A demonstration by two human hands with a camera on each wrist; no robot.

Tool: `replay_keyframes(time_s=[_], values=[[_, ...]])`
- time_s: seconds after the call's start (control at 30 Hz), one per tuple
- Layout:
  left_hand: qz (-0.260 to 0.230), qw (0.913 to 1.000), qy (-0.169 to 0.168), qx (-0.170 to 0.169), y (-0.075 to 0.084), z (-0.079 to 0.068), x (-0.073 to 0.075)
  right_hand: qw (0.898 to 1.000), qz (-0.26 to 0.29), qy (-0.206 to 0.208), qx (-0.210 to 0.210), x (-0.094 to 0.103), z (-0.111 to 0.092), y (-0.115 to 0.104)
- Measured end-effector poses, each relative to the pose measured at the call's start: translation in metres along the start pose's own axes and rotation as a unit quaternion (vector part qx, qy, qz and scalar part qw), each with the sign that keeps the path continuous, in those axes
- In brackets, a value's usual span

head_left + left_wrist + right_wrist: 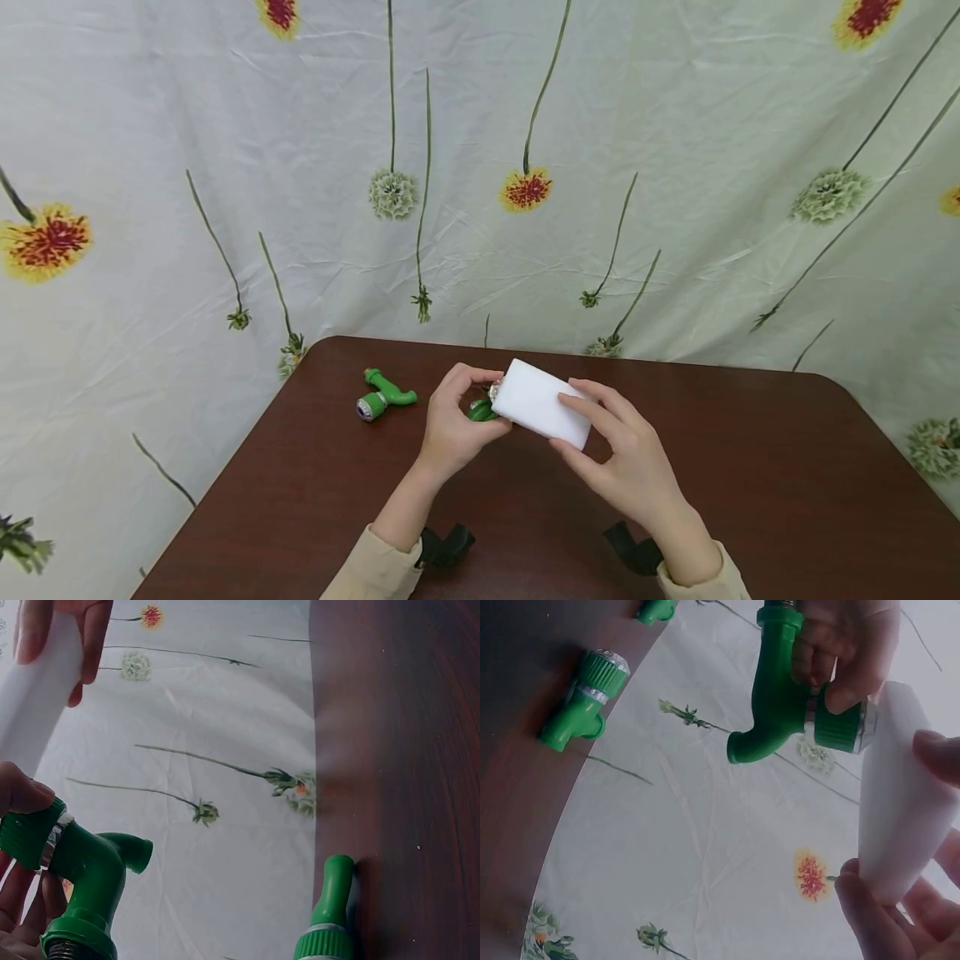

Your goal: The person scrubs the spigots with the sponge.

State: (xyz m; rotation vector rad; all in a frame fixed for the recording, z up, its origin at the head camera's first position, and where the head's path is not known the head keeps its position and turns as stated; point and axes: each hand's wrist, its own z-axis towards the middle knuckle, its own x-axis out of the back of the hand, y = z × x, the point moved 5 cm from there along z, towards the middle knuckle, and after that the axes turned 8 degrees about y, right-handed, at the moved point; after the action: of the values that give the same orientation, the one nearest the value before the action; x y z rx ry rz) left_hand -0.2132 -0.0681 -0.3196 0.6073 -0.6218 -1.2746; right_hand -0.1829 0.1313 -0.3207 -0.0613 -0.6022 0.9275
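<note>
A pale cloth [675, 125] printed with flowers hangs behind the dark desk [750, 467], whose far edge and rounded far corners show whole, while its near edge is out of view. Above the desk, nearer the far edge than the bottom of the head view, the right hand [630, 454] holds one end of a white block [540, 404], fingers and thumb spread only as wide as the block and set on opposite sides; gripping that end probably serves to keep the other end free. The left hand [457, 412] pinches the round handle of a green tap [776, 697] between thumb and fingers, likely to steady it, which leaves the spout and threaded inlet uncovered. The handle's silvery cap faces the block and seems to touch it, though the exact contact is hard to tell. A second green tap [390, 392] lies on the desk near the far left corner, between the left edge and the left hand, so moving leftward would seem tighter. The broadest stretch of desktop runs from the right hand to the right edge, and sideways room looks greatest there; the far edge, with the cloth behind, seems the closer limit.
</note>
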Motion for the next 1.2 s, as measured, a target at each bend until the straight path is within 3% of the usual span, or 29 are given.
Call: replay_keyframes(time_s=[0.17, 0.27, 0.47, 0.57, 0.73, 0.8, 0.9, 1.03, 1.1, 1.2], values=[[0.007, 1.0000, 0.000, 0.000, 0.000, 0.000, 0.000, 0.996, -0.072, 0.047, -0.010, 0.004, 0.002, 0.004], [0.006, 0.9999, -0.004, 0.009, 0.000, -0.001, -0.001, 0.994, -0.071, 0.076, -0.027, 0.007, 0.002, 0.005], [0.008, 0.9998, -0.018, 0.006, 0.001, -0.001, -0.004, 1.000, 0.005, 0.026, -0.002, -0.001, 0.000, -0.004], [0.013, 0.9997, -0.019, 0.001, 0.002, -0.002, -0.005, 1.000, -0.005, 0.019, 0.007, -0.004, -0.001, -0.005], [0.009, 0.9997, -0.019, 0.015, 0.002, -0.002, -0.005, 0.993, -0.083, 0.078, -0.012, 0.006, 0.002, 0.002], [0.009, 0.9996, -0.020, 0.018, 0.001, -0.003, -0.005, 0.992, -0.085, 0.097, -0.018, 0.009, 0.003, 0.003], [0.014, 0.9997, -0.020, 0.006, 0.001, -0.003, -0.005, 0.996, -0.040, 0.083, -0.008, 0.008, 0.003, -0.001], [0.025, 0.9993, -0.018, -0.019, 0.002, -0.003, -0.005, 0.999, 0.012, 0.026, 0.020, -0.001, 0.000, -0.007], [0.021, 0.9994, -0.018, -0.020, 0.002, -0.003, -0.005, 1.000, 0.010, 0.014, 0.024, -0.003, -0.001, -0.006], [0.007, 0.9998, -0.016, -0.006, 0.001, -0.003, -0.004, 0.999, -0.041, 0.029, 0.012, -0.001, -0.001, 0.002]])
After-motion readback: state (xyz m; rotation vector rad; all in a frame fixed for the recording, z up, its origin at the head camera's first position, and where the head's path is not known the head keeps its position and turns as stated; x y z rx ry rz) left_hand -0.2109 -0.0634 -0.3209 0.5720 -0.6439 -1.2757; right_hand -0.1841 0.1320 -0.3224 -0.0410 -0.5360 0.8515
